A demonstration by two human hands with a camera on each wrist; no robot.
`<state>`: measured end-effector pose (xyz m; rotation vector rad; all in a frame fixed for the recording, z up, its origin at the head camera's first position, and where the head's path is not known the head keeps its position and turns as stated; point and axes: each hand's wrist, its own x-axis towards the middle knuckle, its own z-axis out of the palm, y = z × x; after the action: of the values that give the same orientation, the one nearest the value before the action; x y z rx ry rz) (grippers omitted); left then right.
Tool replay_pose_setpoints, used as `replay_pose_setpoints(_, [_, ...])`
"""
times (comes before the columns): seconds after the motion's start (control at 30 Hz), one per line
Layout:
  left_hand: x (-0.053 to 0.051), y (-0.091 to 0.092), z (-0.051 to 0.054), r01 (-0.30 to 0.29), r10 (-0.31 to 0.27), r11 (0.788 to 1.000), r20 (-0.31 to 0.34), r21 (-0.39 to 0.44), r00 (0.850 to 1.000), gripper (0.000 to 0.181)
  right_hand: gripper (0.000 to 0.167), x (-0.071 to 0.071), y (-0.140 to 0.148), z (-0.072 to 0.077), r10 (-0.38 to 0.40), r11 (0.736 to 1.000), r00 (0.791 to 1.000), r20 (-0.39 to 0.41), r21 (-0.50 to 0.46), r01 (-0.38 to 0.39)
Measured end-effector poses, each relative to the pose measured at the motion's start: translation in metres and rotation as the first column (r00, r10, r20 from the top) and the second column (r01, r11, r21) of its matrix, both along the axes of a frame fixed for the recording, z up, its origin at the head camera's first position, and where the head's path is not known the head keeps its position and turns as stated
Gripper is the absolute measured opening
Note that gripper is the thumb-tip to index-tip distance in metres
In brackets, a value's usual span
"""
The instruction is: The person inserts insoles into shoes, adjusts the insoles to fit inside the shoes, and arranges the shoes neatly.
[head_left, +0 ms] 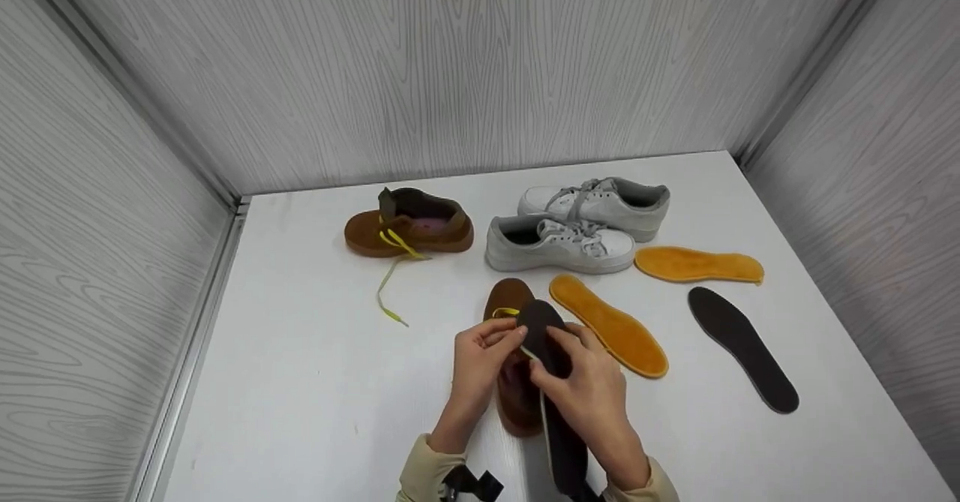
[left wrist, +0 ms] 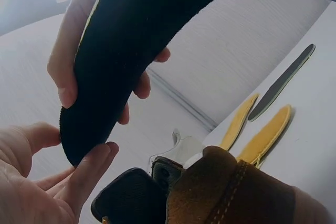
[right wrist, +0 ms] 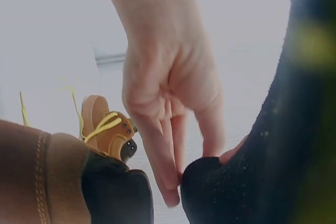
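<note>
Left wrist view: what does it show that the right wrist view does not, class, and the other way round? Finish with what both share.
Only the left wrist view shows two orange insoles and a spare dark insole lying flat.

Only the right wrist view shows the second brown shoe.

Both show the left hand, its fingers at one end of the held dark insole, and the nearer brown shoe.

Place: I'm standing by a small panelled booth (head_left: 480,59), fitted like a workbench; workshop or lab, I can't say.
Walls (head_left: 82,209): grey wood-grain boards at 9, 12 and 3 o'clock, hemming the table in.
Metal strips (head_left: 817,59): along the corners at 10 and 2 o'clock.
Table (head_left: 300,397): white top, shoes (head_left: 555,258) toward 12, insoles (head_left: 742,344) near 3.
</note>
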<state>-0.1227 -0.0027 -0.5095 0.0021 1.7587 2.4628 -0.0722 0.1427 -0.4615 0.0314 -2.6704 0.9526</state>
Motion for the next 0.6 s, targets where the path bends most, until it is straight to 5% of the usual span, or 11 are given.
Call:
replay_pose_setpoints(0.43, [-0.008, 0.002, 0.002, -0.084, 0.069, 0.980, -0.085, -0.181, 0.994, 0.015, 0.040, 0.008, -0.003, 0.002, 0.038, 0.997, 0.998, 0.050, -0.063, -0.035])
replay_pose_setpoints(0.6, [-0.013, -0.001, 0.002, -0.153, 0.096, 0.948, -0.207, -0.279, 0.974, 0.014, 0.039, 0.011, 0.000, 0.007, 0.035, 0.998, 0.991, 0.130, -0.063, -0.027])
